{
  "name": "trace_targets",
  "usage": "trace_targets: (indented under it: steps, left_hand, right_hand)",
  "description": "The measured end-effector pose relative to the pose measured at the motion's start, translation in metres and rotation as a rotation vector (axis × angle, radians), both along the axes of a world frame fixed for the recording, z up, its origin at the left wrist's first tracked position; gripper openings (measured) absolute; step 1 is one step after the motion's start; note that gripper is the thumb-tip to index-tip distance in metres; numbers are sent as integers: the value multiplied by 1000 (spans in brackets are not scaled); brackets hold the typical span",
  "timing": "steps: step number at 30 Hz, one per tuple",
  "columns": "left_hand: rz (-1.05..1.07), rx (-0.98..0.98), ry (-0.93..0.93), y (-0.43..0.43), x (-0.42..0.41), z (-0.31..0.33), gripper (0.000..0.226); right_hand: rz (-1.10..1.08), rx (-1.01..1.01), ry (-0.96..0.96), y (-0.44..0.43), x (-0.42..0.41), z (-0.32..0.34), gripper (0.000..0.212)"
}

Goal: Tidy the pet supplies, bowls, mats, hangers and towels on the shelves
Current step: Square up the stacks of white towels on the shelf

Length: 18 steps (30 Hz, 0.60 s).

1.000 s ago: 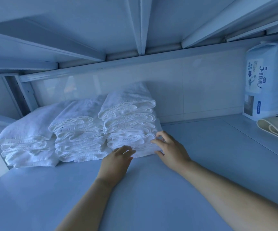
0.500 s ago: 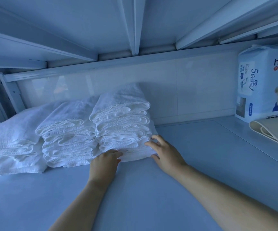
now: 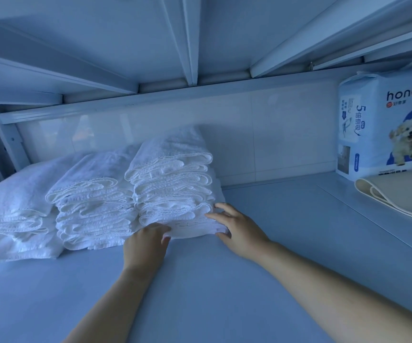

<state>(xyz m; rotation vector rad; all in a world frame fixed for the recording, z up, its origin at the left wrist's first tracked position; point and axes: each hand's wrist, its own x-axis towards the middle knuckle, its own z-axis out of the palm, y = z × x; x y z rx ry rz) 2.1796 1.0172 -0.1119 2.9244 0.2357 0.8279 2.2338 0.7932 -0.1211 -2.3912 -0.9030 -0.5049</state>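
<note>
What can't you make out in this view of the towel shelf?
Head view only:
- Pack: brand name cut off by the right edge.
- Mat: most of it beyond the right edge.
- Left stack: its end beyond the left edge.
- Left hand: fingertips hidden behind its knuckles; grip on the right stack unclear.

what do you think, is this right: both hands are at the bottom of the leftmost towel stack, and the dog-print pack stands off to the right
Not quite. The head view shows the left hand and the right hand at the bottom of the rightmost towel stack, not the leftmost. The dog-print pack does stand off to the right.
</note>
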Motion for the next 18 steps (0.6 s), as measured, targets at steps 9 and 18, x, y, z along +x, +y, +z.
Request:
trace_targets:
  steps: [9, 18]
  left_hand:
    - [-161, -37, -125, -51, -25, 12, 32]
    - [-451, -80, -192, -177, -56, 42, 34]
  right_hand:
    - [-66, -34, -66, -69, -36, 9, 43]
    - [-228, -53, -103, -179, -86, 22, 40]
